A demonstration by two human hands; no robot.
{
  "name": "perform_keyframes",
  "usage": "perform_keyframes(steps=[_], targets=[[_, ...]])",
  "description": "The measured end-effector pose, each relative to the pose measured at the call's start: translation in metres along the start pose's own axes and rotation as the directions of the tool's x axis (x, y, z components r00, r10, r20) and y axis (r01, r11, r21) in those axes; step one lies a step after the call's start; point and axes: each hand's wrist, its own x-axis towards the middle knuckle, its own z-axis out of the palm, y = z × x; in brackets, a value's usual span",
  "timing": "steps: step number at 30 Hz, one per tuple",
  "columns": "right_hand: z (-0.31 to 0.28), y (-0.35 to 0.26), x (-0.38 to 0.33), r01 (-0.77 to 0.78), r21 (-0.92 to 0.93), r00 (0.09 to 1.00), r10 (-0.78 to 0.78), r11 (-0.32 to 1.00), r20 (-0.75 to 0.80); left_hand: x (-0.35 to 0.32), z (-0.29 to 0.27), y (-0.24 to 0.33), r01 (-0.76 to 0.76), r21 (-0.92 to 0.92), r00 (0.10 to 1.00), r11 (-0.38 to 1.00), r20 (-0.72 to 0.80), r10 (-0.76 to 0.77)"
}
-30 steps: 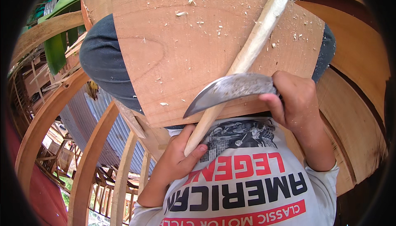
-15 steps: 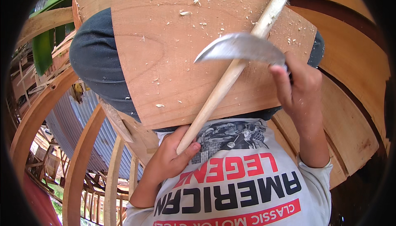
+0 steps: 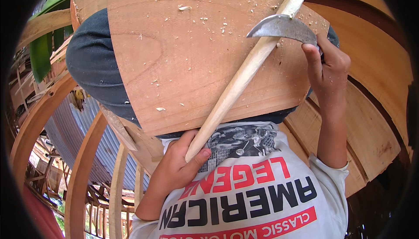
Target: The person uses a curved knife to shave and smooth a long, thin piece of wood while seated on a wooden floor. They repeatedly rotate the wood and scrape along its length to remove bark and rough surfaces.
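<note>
My left hand (image 3: 180, 162) is closed round the near end of a long, pale wooden stick (image 3: 238, 82). The stick slants away to the upper right over a brown wooden board (image 3: 170, 64) on my lap. My right hand (image 3: 329, 62) grips a curved knife (image 3: 283, 27) whose handle is mostly hidden in the fingers. Its broad metal blade lies across the far part of the stick, tip pointing left, with a small curl of wood at its upper edge.
Wood shavings (image 3: 185, 8) are scattered over the board. My bent knee (image 3: 94, 64) shows beside it on the left. Curved-looking wooden planks (image 3: 362, 121) lie at the right. On the left are wooden railing bars (image 3: 85, 169), corrugated metal sheeting (image 3: 96, 130) and green leaves (image 3: 41, 56).
The right hand and knife have moved away from me, up along the stick. The left hand keeps its hold on the near end, and the view has shifted slightly.
</note>
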Motion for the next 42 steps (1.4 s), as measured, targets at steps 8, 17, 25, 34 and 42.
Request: perform_keyframes(steps=[8,17,25,34,42], targets=[[0.002,0.006,-0.003,0.107,-0.070,0.994,-0.106,0.992,0.010,-0.001,0.000,0.001,0.042,0.031,0.999,0.999,0.006,-0.042],[0.006,0.017,0.004,0.032,0.050,0.995,-0.027,0.998,-0.093,0.003,0.000,0.001,0.090,0.071,0.995,0.993,0.030,-0.092],[0.009,-0.007,-0.013,0.146,0.106,0.989,-0.148,0.983,0.002,0.006,0.005,0.003,0.022,0.155,1.000,0.988,-0.019,-0.019],[0.016,0.002,-0.008,0.215,0.044,0.975,-0.212,0.976,-0.062,0.008,0.007,0.002,0.009,0.119,1.000,0.993,-0.001,-0.009],[0.013,-0.008,-0.010,0.344,-0.044,0.938,-0.345,0.938,-0.020,0.013,-0.001,0.006,0.049,0.033,0.995,0.998,0.087,-0.052]])
